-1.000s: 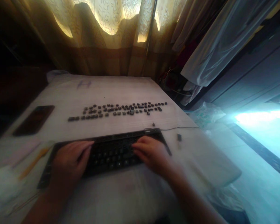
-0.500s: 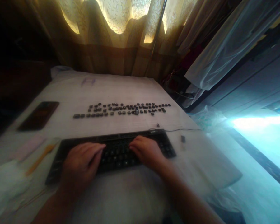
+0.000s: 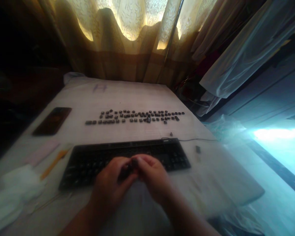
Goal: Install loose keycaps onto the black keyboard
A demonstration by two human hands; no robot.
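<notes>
Pinching what looked like a keycap (image 3: 134, 161), the right hand (image 3: 156, 178) met the curled left hand (image 3: 108, 183), whose hold was unclear, over the black keyboard (image 3: 135, 143). Many keys (image 3: 85, 167) looked seated; numerous loose keycaps (image 3: 112, 121) lay off it in uneven rows.

Dim foreground, softly blurred; the curtain (image 3: 132, 29) is backlit, and the floor (image 3: 280, 157) is washed out by glare.

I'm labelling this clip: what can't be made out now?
All in the head view:
Dark piece where left hand and right hand meet: blurred, partly finger-covered.
Keyboard, nearer middle: hidden by both hands.
Markings on loose keycaps: too small.
White bundle: cut off by left edge.
</notes>
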